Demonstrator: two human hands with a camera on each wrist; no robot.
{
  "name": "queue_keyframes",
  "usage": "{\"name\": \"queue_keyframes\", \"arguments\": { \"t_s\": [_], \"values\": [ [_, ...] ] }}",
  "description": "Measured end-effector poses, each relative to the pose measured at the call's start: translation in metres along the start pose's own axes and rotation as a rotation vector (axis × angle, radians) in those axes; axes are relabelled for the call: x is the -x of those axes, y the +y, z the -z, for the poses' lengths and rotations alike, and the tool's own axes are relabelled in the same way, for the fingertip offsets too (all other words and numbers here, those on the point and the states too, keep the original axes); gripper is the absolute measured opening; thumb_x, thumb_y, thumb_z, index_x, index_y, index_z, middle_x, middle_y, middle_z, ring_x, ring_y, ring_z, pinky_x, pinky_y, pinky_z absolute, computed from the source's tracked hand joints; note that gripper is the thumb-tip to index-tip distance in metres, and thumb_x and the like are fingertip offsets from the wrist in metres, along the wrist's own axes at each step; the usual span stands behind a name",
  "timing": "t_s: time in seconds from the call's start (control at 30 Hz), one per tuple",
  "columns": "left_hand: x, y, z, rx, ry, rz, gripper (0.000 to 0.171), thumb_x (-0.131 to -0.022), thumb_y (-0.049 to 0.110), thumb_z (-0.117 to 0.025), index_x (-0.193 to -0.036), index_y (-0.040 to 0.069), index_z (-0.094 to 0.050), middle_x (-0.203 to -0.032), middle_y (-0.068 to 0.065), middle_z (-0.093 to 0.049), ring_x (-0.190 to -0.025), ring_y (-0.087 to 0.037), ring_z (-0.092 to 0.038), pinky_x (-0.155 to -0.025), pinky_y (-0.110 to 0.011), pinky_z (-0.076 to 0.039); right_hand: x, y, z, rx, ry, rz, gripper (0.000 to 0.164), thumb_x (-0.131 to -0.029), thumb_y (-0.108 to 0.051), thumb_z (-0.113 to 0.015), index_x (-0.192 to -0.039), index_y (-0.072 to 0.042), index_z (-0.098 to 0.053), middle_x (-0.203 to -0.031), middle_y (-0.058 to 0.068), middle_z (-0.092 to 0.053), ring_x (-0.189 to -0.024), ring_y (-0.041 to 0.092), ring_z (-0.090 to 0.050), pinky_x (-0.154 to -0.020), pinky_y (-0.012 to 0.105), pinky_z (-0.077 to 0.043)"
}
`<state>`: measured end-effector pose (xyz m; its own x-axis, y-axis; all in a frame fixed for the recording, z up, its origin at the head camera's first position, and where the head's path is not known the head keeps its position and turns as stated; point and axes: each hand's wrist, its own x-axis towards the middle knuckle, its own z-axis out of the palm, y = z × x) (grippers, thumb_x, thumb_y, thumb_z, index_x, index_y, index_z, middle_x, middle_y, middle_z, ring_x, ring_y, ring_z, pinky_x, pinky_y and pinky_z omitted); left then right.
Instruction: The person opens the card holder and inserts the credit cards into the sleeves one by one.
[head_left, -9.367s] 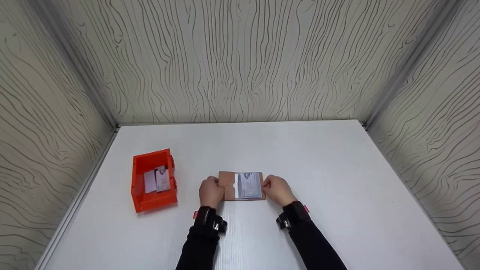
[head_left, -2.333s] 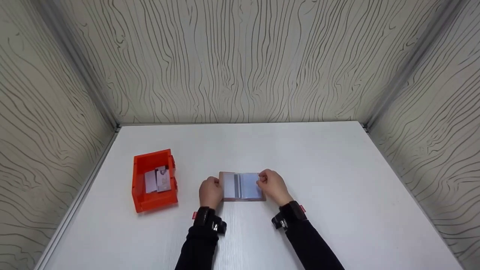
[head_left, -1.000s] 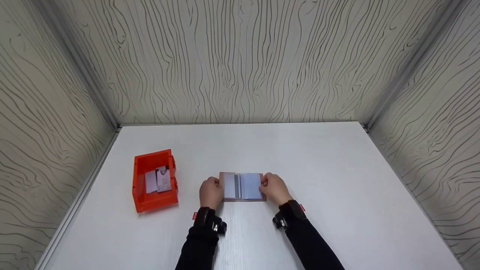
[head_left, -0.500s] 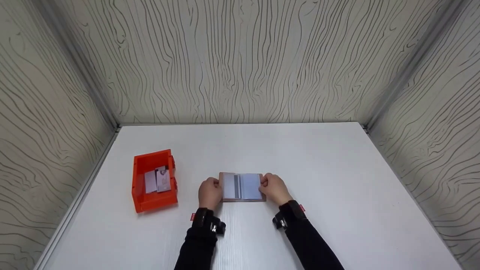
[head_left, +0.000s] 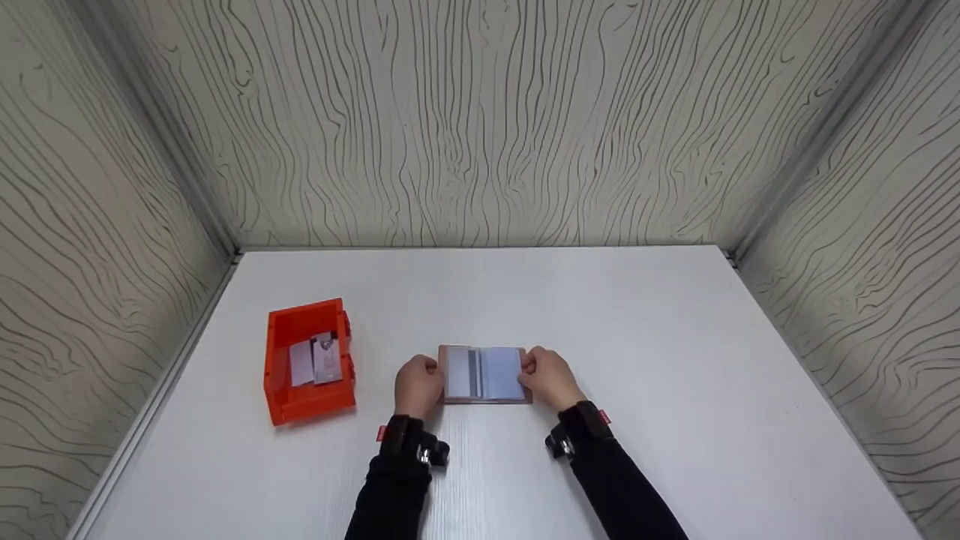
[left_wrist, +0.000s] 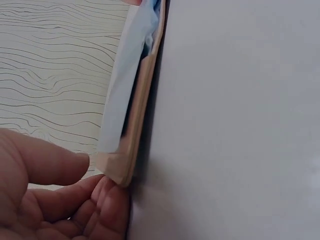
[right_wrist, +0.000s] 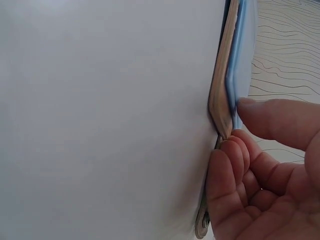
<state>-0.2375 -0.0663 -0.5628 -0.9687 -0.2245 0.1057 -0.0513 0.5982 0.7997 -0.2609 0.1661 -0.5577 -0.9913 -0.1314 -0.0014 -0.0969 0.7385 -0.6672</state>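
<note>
A tan card holder (head_left: 448, 394) lies spread on the white table, its clear plastic sleeves (head_left: 501, 373) turned to both sides of the middle fold. My left hand (head_left: 418, 386) grips its left edge; in the left wrist view the curled fingers (left_wrist: 112, 202) sit at the corner of the cover, with the thumb above. At the opposite edge, my right hand (head_left: 553, 377) pinches the cover and the bluish sleeves between thumb and fingers (right_wrist: 222, 172). A snap fastener (right_wrist: 202, 225) peeks out below those fingers in the right wrist view.
To the left stands an orange-red bin (head_left: 274, 367) with cards (head_left: 325, 358) lying inside. Wood-grain patterned panels (head_left: 480, 127) rise behind the table (head_left: 637, 322) and along both sides.
Since the oldest frame, sleeves have been turned to the left, covering the tan inner cover and the printed card. My right hand has come down from the sleeve's upper corner to the edge.
</note>
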Motion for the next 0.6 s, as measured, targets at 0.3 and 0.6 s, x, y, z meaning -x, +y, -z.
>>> {"name": "queue_keyframes", "arguments": {
  "t_s": [0.3,0.6],
  "values": [
    [-0.002,0.005,0.015,0.04,-0.03,0.042,0.021,-0.089,0.007,-0.061,-0.102,-0.007,-0.068,-0.094,-0.018,-0.069,-0.092,-0.034,-0.065,-0.083,-0.046,-0.05,0.001,-0.001,0.001,0.013,0.0,0.006,0.012,-0.08,-0.002,-0.069,-0.088,-0.002,-0.06,-0.076,0.002,-0.056,-0.072,0.018,-0.053,-0.069,0.034,-0.045],
    [-0.013,0.013,0.044,0.053,0.011,0.038,0.021,-0.093,0.008,-0.06,-0.107,-0.005,-0.068,-0.101,-0.018,-0.069,-0.092,-0.032,-0.063,-0.085,-0.047,-0.05,0.0,0.0,0.0,0.009,-0.003,-0.008,0.011,-0.08,-0.002,-0.068,-0.088,-0.002,-0.061,-0.076,0.003,-0.056,-0.072,0.018,-0.052,-0.068,0.034,-0.045]
  ]
}}
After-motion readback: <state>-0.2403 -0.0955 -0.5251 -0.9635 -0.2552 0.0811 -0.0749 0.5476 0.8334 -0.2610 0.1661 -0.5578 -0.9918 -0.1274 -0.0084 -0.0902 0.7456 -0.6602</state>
